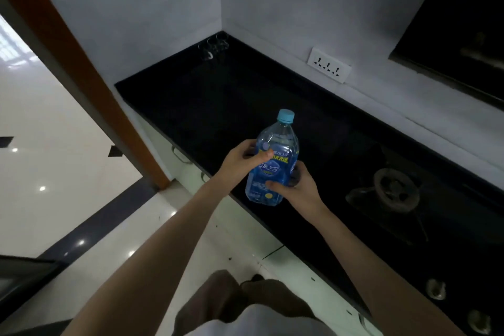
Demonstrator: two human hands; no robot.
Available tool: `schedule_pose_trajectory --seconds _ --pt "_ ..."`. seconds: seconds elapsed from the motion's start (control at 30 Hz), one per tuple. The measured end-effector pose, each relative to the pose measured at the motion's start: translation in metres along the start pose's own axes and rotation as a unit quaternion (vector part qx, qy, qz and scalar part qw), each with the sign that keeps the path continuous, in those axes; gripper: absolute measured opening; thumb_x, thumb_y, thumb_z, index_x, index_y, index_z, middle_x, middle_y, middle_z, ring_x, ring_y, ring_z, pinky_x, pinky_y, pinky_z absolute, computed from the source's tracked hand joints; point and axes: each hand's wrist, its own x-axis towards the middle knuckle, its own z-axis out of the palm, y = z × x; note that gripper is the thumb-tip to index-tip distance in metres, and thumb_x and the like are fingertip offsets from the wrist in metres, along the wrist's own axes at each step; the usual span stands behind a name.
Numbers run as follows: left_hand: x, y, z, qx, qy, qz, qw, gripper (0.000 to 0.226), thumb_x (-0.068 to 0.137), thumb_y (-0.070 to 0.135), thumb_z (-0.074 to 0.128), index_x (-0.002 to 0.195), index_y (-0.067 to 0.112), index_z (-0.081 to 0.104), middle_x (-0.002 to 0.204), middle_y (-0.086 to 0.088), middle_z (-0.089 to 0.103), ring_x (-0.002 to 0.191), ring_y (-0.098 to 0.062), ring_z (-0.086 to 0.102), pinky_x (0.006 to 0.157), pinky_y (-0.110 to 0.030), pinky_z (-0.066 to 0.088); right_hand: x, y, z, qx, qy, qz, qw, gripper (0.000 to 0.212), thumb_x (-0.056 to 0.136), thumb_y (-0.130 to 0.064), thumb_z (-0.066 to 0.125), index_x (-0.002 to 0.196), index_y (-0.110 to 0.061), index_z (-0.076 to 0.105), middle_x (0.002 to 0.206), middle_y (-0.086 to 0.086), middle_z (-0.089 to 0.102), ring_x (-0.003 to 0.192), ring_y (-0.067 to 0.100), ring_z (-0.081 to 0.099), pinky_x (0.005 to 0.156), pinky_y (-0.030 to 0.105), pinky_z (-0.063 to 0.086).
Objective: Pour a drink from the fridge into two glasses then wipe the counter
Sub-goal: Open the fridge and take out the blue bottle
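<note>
A clear plastic bottle (272, 166) with a blue label and a light blue cap is held upright over the front edge of the black counter (223, 95). My left hand (240, 161) grips its upper body from the left, thumb across the label. My right hand (297, 188) grips the lower body from the right. The cap is on. Several clear glasses (214, 45) stand in the far corner of the counter, hard to make out against the dark top.
A gas hob burner (392, 188) sits in the counter to the right, with knobs (436, 289) at the front edge. A wall socket (328, 65) is behind. White cabinet drawers (188, 163) lie under the counter; a brown door frame (81, 63) stands left.
</note>
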Motion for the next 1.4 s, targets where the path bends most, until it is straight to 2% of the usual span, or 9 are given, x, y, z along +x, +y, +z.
schedule_pose_trajectory --seconds 0.07,0.13,0.3,0.47,0.6,0.8,1.0,1.17,1.4 --pt "0.017 0.005 -0.003 0.026 -0.017 0.0 1.0 0.051 0.079 0.036 0.076 0.124 0.017 0.061 0.117 -0.003 0.067 0.105 -0.015 0.065 0.086 -0.025 0.053 0.016 0.001 -0.003 -0.002 0.007 0.003 1.0 0.078 0.06 -0.03 0.09 0.126 -0.019 0.049 0.119 0.002 0.065 0.104 0.018 0.067 0.09 0.043 0.056" --pt "0.032 0.008 -0.006 0.048 -0.04 0.002 0.998 0.05 0.079 0.037 0.076 0.123 0.021 0.061 0.117 0.001 0.067 0.106 -0.012 0.064 0.086 -0.023 0.051 0.031 0.003 -0.004 -0.003 0.022 0.003 1.0 0.074 0.063 -0.021 0.09 0.125 -0.017 0.049 0.117 0.003 0.066 0.104 0.019 0.067 0.091 0.044 0.056" --pt "0.065 0.013 -0.015 0.064 -0.117 0.002 0.991 0.042 0.085 0.024 0.073 0.123 0.033 0.058 0.122 0.009 0.065 0.113 -0.008 0.06 0.094 -0.023 0.049 0.061 0.004 -0.002 -0.002 0.05 -0.001 0.999 0.071 0.068 -0.009 0.087 0.125 -0.017 0.046 0.111 -0.005 0.064 0.104 0.016 0.065 0.088 0.034 0.056" --pt "0.091 0.007 -0.024 0.093 -0.153 0.007 0.984 0.06 0.086 0.022 0.072 0.14 0.027 0.046 0.134 0.008 0.057 0.124 -0.009 0.052 0.093 -0.015 0.045 0.083 0.009 0.007 -0.019 0.088 -0.004 0.996 0.073 0.065 -0.013 0.089 0.124 -0.019 0.045 0.109 -0.011 0.061 0.1 0.01 0.064 0.082 0.028 0.055" --pt "0.104 0.0 -0.03 0.093 -0.168 -0.009 0.981 0.062 0.088 0.018 0.07 0.143 0.028 0.043 0.136 0.009 0.055 0.125 -0.008 0.051 0.084 -0.007 0.046 0.095 0.018 0.012 -0.028 0.105 0.002 0.994 0.075 0.064 -0.015 0.089 0.125 -0.018 0.045 0.11 -0.009 0.062 0.098 0.007 0.063 0.08 0.026 0.055" --pt "0.119 -0.012 -0.032 0.097 -0.184 -0.02 0.978 0.064 0.088 0.015 0.069 0.144 0.027 0.041 0.138 0.008 0.053 0.126 -0.012 0.05 0.085 -0.011 0.049 0.106 0.03 0.016 -0.029 0.127 0.011 0.991 0.078 0.062 -0.016 0.09 0.125 -0.022 0.044 0.11 -0.011 0.061 0.099 0.006 0.063 0.081 0.025 0.055" --pt "0.124 -0.019 -0.033 0.082 -0.19 -0.029 0.978 0.063 0.087 0.018 0.071 0.141 0.032 0.042 0.142 0.009 0.05 0.131 -0.015 0.047 0.106 -0.033 0.043 0.111 0.038 0.018 -0.031 0.132 0.019 0.991 0.079 0.063 -0.018 0.09 0.126 -0.024 0.043 0.113 -0.01 0.062 0.1 0.005 0.063 0.083 0.025 0.054" --pt "0.125 -0.017 -0.033 0.075 -0.185 -0.034 0.979 0.063 0.086 0.013 0.072 0.14 0.029 0.044 0.141 0.009 0.05 0.129 -0.014 0.047 0.106 -0.03 0.042 0.111 0.039 0.018 -0.026 0.124 0.028 0.992 0.08 0.064 -0.017 0.088 0.126 -0.027 0.039 0.115 -0.01 0.06 0.101 0.004 0.062 0.079 0.02 0.052" --pt "0.112 -0.005 -0.029 0.091 -0.13 -0.031 0.987 0.053 0.083 0.007 0.072 0.131 0.02 0.053 0.126 0.006 0.06 0.113 -0.008 0.059 0.087 -0.016 0.05 0.108 0.032 0.013 -0.038 0.108 0.026 0.993 0.084 0.061 -0.022 0.089 0.125 -0.034 0.036 0.126 -0.005 0.055 0.112 0.012 0.058 0.093 0.033 0.052"
